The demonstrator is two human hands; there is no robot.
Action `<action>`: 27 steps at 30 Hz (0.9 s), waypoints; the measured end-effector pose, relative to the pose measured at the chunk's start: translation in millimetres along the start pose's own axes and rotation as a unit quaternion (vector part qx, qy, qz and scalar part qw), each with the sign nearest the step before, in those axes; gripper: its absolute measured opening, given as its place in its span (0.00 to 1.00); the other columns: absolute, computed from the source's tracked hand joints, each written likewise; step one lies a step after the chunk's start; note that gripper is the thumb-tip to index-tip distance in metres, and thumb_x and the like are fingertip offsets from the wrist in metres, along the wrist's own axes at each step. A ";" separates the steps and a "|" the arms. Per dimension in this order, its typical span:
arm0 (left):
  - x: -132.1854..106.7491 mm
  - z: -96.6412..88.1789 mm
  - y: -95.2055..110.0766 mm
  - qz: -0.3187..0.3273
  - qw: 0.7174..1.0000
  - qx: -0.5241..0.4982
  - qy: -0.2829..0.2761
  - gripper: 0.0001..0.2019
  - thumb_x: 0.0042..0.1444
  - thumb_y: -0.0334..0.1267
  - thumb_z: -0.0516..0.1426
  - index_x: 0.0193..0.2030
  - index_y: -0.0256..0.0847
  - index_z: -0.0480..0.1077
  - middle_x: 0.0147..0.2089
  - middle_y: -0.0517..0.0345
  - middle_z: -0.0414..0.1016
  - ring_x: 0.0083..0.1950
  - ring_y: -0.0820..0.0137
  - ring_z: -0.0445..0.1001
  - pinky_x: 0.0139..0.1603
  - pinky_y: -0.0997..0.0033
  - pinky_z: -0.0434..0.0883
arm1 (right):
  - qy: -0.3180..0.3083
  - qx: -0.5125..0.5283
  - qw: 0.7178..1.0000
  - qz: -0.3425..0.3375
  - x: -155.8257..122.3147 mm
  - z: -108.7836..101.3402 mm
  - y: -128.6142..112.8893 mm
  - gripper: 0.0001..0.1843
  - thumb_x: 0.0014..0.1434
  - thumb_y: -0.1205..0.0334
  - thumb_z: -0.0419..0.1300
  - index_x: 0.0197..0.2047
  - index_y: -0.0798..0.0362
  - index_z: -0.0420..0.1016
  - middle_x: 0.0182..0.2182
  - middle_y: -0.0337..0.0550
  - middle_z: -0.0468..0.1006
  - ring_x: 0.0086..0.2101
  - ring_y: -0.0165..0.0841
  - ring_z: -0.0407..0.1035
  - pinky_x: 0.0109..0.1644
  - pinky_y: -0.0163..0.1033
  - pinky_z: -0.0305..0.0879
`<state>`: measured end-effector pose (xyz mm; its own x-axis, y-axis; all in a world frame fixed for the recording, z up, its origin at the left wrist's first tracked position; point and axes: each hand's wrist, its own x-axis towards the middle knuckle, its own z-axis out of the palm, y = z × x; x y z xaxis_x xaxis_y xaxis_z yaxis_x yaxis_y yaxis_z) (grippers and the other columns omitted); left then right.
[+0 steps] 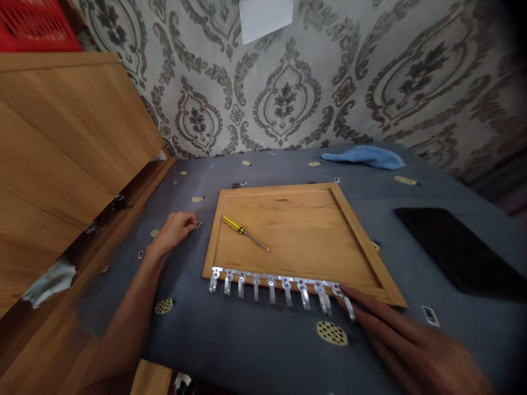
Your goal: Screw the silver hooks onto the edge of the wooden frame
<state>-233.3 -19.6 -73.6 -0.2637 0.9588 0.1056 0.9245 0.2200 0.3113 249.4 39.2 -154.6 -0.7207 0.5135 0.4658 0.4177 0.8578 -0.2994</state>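
Head view, only cam: wood panel (296, 230) w/ raised frame lies flat on grey pineapple-print cloth (263, 351); metal hook rail (272, 278), approx. 9 hooks, lies along its near edge, hooks pointing toward the person. L hand (175, 229) is on the cloth, left of panel & apart from it; grip: thumb & finger drawn together, can't tell if a small item is pinched or if it's just the print beneath. R hand (420, 334) is at the rail's R end, fingers stretched out, tips touching around the last hook & frame edge; grip: can't tell if pinching or merely resting, underside hidden. Screwdriver (244, 231), yellow/blk handle, lies on panel, L half, tip angled toward rail. Blue rag (366, 157) behind, dark flat slab (457, 249) to R, wood cabinet (74, 148) at L. Handling (est.): rail prob. light, stiff, smooth, so may slide on wood; best held by the flat strip between hooks, or both ends at once, not by one hook. Panel prob. rigid, mod. heavy; take by opposite frame sides. Screwdriver light; hold by ribbed handle.
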 end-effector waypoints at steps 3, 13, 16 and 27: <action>0.6 -3.5 -1.7 0.002 1.000 -0.015 -0.007 0.03 0.48 0.35 0.59 0.26 0.42 0.73 0.25 0.60 0.75 0.29 0.68 0.70 0.31 0.72 0.59 | -0.020 -0.024 0.999 -0.019 12.9 -14.8 -14.9 0.26 0.66 0.69 0.49 0.64 0.43 0.69 0.58 0.43 0.75 0.42 0.37 0.80 0.39 0.41 0.81; -4.5 -27.1 42.1 -0.016 0.988 -0.155 0.007 0.11 0.45 0.50 0.62 0.29 0.46 0.74 0.28 0.63 0.78 0.31 0.66 0.73 0.33 0.71 0.67 | -0.042 -0.040 0.998 -0.014 28.2 -27.5 -33.2 0.18 0.67 0.71 0.48 0.53 0.54 0.75 0.55 0.51 0.78 0.45 0.36 0.79 0.44 0.42 0.80; -4.8 -15.3 71.5 0.012 0.978 -0.207 -0.017 0.11 0.46 0.49 0.63 0.31 0.45 0.75 0.31 0.61 0.79 0.34 0.64 0.74 0.36 0.67 0.69 | -0.043 -0.035 0.998 -0.011 27.1 -27.4 -33.3 0.17 0.67 0.71 0.48 0.53 0.54 0.75 0.56 0.51 0.78 0.47 0.36 0.78 0.46 0.42 0.79; 5.1 32.6 174.7 0.246 0.941 -0.135 -0.190 0.06 0.56 0.36 0.55 0.29 0.43 0.71 0.29 0.62 0.76 0.32 0.70 0.72 0.34 0.71 0.63 | -0.025 -0.041 0.999 -0.017 29.3 -28.0 -34.9 0.17 0.68 0.71 0.48 0.51 0.55 0.76 0.55 0.50 0.78 0.43 0.35 0.80 0.41 0.41 0.79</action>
<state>-64.2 29.6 -49.4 0.3435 0.9386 -0.0305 0.7921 -0.2722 0.5464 229.2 24.9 -107.2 -0.7614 0.4833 0.4322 0.4338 0.8751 -0.2144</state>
